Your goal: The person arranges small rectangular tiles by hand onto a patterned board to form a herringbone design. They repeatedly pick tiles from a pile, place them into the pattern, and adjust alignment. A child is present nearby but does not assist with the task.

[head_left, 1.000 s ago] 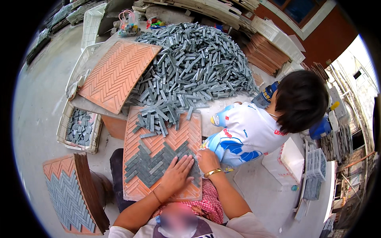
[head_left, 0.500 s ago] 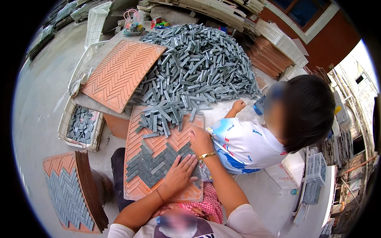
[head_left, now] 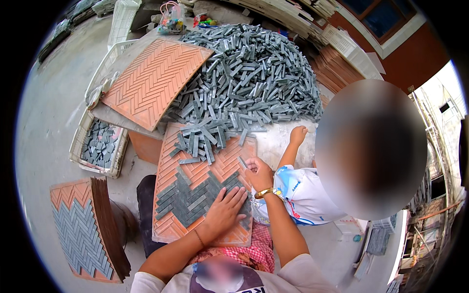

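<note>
An orange template board (head_left: 168, 229) with a herringbone pattern of slots lies before me. Dark grey stone strips (head_left: 188, 202) fill a zigzag band across its middle. My left hand (head_left: 225, 211) rests flat on the right part of that band, fingers stretched out. Above the board's right side, my right hand (head_left: 259, 173) pinches one grey stone strip (head_left: 242, 162) between thumb and fingers. A loose cluster of strips (head_left: 202, 141) covers the board's far part, joining a big heap of strips (head_left: 254, 73) behind it.
A child (head_left: 305, 193) stands close at my right, one arm over the table. A bare orange template (head_left: 156, 80) lies far left. White crates (head_left: 117, 163) hold stone pieces. A stack of boards (head_left: 110, 229), its top one filled with grey strips, stands at lower left.
My right hand has shifted slightly right and turned, so the strip in its fingers now shows. My left hand stays flat on the laid strips. The child's head is nearer to me.
</note>
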